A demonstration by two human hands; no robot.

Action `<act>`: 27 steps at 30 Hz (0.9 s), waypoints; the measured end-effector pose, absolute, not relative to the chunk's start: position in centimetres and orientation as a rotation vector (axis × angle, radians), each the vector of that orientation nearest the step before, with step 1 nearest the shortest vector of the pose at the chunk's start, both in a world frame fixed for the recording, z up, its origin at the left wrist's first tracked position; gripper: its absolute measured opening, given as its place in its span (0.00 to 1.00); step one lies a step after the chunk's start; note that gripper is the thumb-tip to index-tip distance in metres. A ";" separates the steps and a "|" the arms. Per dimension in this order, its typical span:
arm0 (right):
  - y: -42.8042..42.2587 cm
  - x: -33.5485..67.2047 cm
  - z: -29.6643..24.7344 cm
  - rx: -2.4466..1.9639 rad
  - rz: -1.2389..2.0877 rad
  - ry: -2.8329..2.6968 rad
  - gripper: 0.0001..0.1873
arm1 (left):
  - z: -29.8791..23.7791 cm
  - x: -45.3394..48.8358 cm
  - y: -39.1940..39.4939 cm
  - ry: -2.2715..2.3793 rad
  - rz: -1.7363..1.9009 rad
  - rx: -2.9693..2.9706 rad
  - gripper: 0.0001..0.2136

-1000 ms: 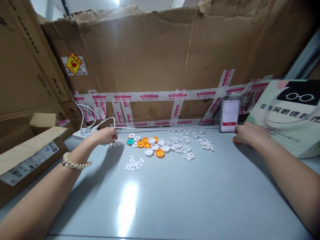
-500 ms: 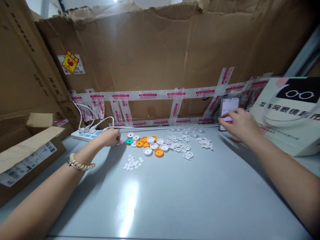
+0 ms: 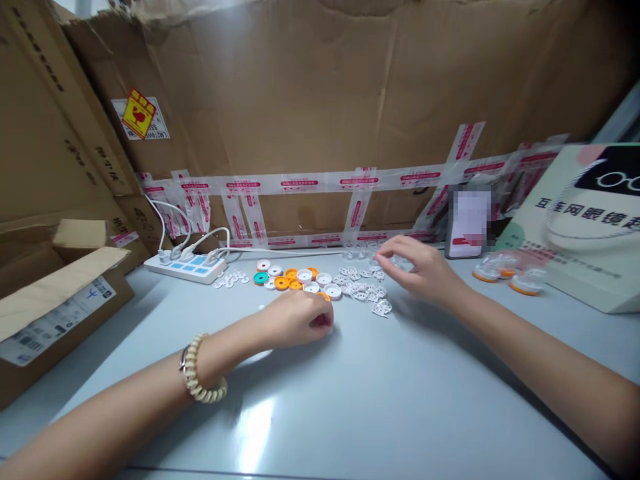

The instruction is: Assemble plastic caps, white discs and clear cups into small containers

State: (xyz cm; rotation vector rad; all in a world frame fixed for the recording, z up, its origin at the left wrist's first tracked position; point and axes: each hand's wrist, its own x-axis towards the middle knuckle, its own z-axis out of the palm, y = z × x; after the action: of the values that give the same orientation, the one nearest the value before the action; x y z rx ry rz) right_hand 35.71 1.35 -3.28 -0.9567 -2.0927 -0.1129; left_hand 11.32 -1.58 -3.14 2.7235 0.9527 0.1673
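My left hand (image 3: 300,317) is curled closed, low over the table in front of the round caps. What it holds, if anything, is hidden inside the fingers. Orange caps (image 3: 281,283), white caps (image 3: 304,276) and a teal cap (image 3: 261,278) lie grouped behind it. My right hand (image 3: 423,270) reaches in among small clear plastic domes (image 3: 361,250), thumb and fingers curved and apart. Thin white plastic pieces (image 3: 361,291) lie heaped between the caps and that hand. Tiny white parts (image 3: 233,279) lie beside the power strip.
A white power strip (image 3: 185,267) with plugged-in cables stands at the left, near an open cardboard box (image 3: 60,313). A phone (image 3: 469,223) leans upright at the back right. Clear domes with orange bases (image 3: 527,281) stand by a paper bag (image 3: 575,227). A large carton (image 3: 300,100) walls the back.
My left hand has moved right and nearer, away from the tiny parts by the power strip. My right hand has left the phone and moved left to the clear domes.
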 end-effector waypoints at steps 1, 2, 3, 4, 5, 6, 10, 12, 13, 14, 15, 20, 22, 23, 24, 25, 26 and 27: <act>1.1 35.2 -3.4 -0.929 -0.088 -2.127 0.07 | -3.4 11.3 -1.6 0.945 0.178 2.726 0.06; 0.9 34.8 -3.5 -0.903 -0.067 -2.158 0.07 | -3.6 11.3 -1.6 0.932 0.195 2.727 0.06; 0.7 34.5 -3.5 -0.882 -0.048 -2.183 0.06 | -3.7 11.3 -1.6 0.915 0.212 2.723 0.06; 0.5 34.3 -3.6 -0.865 -0.026 -2.199 0.06 | -3.8 11.3 -1.7 0.896 0.224 2.716 0.06; 0.4 34.1 -3.6 -0.855 0.001 -2.208 0.06 | -3.8 11.4 -1.7 0.884 0.237 2.704 0.06; 0.3 33.9 -3.6 -0.851 0.030 -2.209 0.06 | -3.8 11.4 -1.8 0.883 0.252 2.685 0.05; -0.1 33.5 -3.7 -0.876 0.156 -2.203 0.07 | -2.6 10.8 -1.4 0.952 0.406 2.566 0.07; -0.2 33.3 -3.7 -0.894 0.212 -2.209 0.07 | -1.6 9.8 -0.6 1.020 0.546 2.527 0.07; -0.3 33.2 -3.7 -0.903 0.233 -2.213 0.08 | -1.1 9.1 0.0 1.097 0.600 2.529 0.06; -0.3 33.2 -3.7 -0.913 0.251 -2.219 0.08 | -0.7 8.4 0.7 1.200 0.622 2.555 0.06; -0.3 33.1 -3.7 -0.925 0.266 -2.227 0.07 | -0.4 7.5 1.4 1.290 0.581 2.601 0.06; -0.3 33.1 -3.8 -0.948 0.317 -2.285 0.08 | -0.7 4.3 4.1 1.452 0.182 2.705 0.08; -0.2 33.2 -3.8 -0.952 0.325 -2.292 0.08 | -1.2 3.9 4.4 1.415 0.093 2.743 0.09; -0.2 33.2 -3.8 -0.954 0.326 -2.293 0.08 | -1.4 3.8 4.5 1.399 0.065 2.765 0.09; -0.2 33.2 -3.9 -0.954 0.327 -2.296 0.08 | -1.6 3.9 4.5 1.383 0.053 2.786 0.08; -0.2 33.2 -3.9 -0.952 0.327 -2.298 0.08 | -1.8 4.0 4.4 1.368 0.055 2.804 0.07; -0.2 33.2 -3.9 -0.951 0.326 -2.300 0.08 | -2.0 4.1 4.4 1.353 0.051 2.824 0.07; -0.2 33.2 -3.9 -0.951 0.326 -2.303 0.08 | -2.2 4.3 4.3 1.342 0.046 2.844 0.06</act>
State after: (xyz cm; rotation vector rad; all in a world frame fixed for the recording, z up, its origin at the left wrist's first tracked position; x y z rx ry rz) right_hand 33.17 -0.22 -3.89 -0.9505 -2.3031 0.3260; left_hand 4.31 4.34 -2.18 2.8445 1.3416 0.0459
